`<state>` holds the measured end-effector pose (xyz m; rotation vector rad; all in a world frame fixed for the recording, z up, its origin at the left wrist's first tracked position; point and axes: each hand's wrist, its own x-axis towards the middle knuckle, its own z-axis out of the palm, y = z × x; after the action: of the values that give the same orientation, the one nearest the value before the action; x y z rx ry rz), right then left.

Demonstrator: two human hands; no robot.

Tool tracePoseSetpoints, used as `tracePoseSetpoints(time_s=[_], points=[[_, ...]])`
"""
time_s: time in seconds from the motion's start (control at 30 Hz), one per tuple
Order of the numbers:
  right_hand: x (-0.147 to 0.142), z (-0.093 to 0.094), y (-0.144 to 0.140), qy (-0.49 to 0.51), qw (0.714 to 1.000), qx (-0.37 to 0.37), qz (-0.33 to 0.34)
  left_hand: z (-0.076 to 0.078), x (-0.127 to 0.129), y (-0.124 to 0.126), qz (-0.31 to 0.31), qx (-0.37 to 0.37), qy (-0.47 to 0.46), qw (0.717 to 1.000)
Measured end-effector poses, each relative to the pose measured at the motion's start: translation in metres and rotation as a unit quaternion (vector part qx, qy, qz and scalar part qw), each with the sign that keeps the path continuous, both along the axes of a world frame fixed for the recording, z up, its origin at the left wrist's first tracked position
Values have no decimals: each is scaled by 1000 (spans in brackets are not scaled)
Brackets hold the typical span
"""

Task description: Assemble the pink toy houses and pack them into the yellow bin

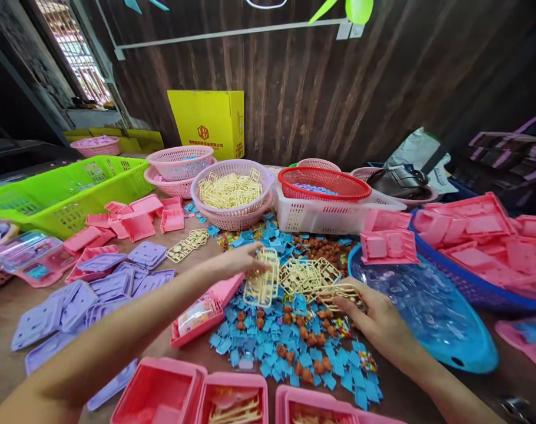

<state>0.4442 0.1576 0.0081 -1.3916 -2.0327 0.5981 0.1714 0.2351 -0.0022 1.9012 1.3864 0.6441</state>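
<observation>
Tabletop: fingers (250, 263) pinching cream frame (262, 278)

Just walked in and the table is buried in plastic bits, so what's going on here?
A person is working over a table strewn with small toy parts. The left hand holds up a cream plastic frame; the right hand rests on a heap of cream frames. Blue pieces and brown figures lie beneath.

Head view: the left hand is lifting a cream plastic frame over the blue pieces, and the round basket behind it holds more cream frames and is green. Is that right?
Not quite. In the head view the left hand does hold a cream plastic frame above the blue pieces, and the round basket behind it does hold more cream frames, but that basket is pink, not green.
</observation>
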Motion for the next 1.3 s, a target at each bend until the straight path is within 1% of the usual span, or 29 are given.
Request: tracePoseSetpoints(time_s=[0.07, 0.1, 0.13, 0.2, 0.3, 0.37, 0.43, 0.5, 0.63, 0.7, 0.77, 0.87, 0.93, 1.0, 1.03, 1.07, 1.13, 1.17, 1.23, 1.27, 1.3], points=[[-7, 0, -6, -15, 1000, 7, 14, -20, 13, -22, -24, -46, 99, 994], [-10, 1, -9, -23, 999, 11, 20, -26, 18, -30, -34, -67, 130, 989], [-11, 2, -12, -31, 999, 12, 28, -30, 22, -35, -32, -67, 152, 986], [-13, 3, -19, -42, 998, 14, 42, -32, 26, -42, -18, -49, 178, 983], [-11, 5, -28, -46, 998, 21, 45, -28, 24, -53, 3, -10, 206, 978], [-8, 4, -33, -41, 998, 27, 40, -24, 22, -60, 9, 14, 241, 970], [-7, 2, -38, -32, 998, 26, 39, -24, 21, -67, -2, 37, 284, 958], [-7, 1, -42, -26, 999, 19, 39, -27, 21, -72, -24, 43, 309, 950], [-10, 0, -48, -20, 999, 23, 40, -38, 21, -78, -53, 11, 295, 954], [-11, -1, -51, -16, 998, 34, 44, -41, 19, -77, -54, -2, 280, 959], [-11, -2, -54, -17, 998, 42, 47, -38, 15, -74, -50, -13, 255, 965], [-13, -1, -56, -15, 998, 46, 51, -25, 7, -69, -62, -39, 198, 978], [-19, 0, -56, -3, 997, 40, 69, -16, 4, -70, -79, -55, 152, 984], [-31, 0, -55, 13, 994, 34, 101, -8, 5, -77, -91, -80, 50, 991], [-38, 0, -54, 19, 992, 31, 120, -4, 7, -82, -93, -99, -23, 990], [-47, -2, -53, 22, 990, 28, 139, -2, 10, -88, -94, -123, -103, 983], [-64, -7, -51, 12, 986, 13, 166, 0, 16, -101, -80, -162, -236, 955], [-71, -10, -50, 1, 985, 8, 170, 0, 18, -107, -69, -170, -270, 945], [-80, -17, -48, -22, 988, 22, 154, -2, 15, -113, -55, -174, -293, 938], [-82, -21, -47, -30, 989, 41, 141, -3, 9, -112, -48, -164, -288, 942], [-81, -23, -46, -32, 989, 65, 131, -5, 0, -109, -36, -145, -264, 953]])
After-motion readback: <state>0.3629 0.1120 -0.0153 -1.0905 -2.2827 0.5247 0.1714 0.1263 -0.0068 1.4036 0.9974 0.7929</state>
